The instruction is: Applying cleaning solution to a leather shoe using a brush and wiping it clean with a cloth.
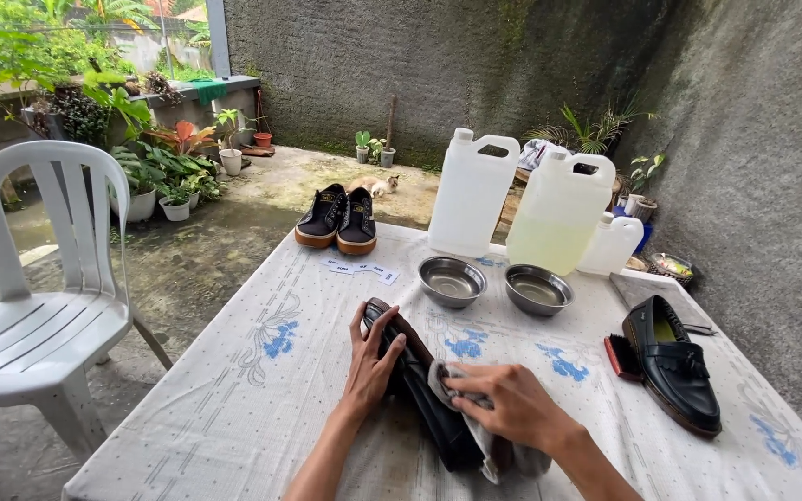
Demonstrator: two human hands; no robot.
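A black leather shoe [420, 385] lies on its side on the white cloth-covered table [262, 390], toe toward me. My left hand [370, 360] rests flat on its upper far end, fingers spread, holding it down. My right hand [505, 401] presses a grey rag [461, 390] against the side of the shoe near its middle. The shoe's near end is partly hidden under the rag and my right wrist.
A second black loafer [675, 364] and a red-backed brush [620, 356] lie at the right. Two steel bowls [452, 280] [537, 289] and plastic jugs [471, 193] [560, 211] stand behind. Black sneakers [338, 219] sit at the far edge. A white plastic chair [34, 306] stands left.
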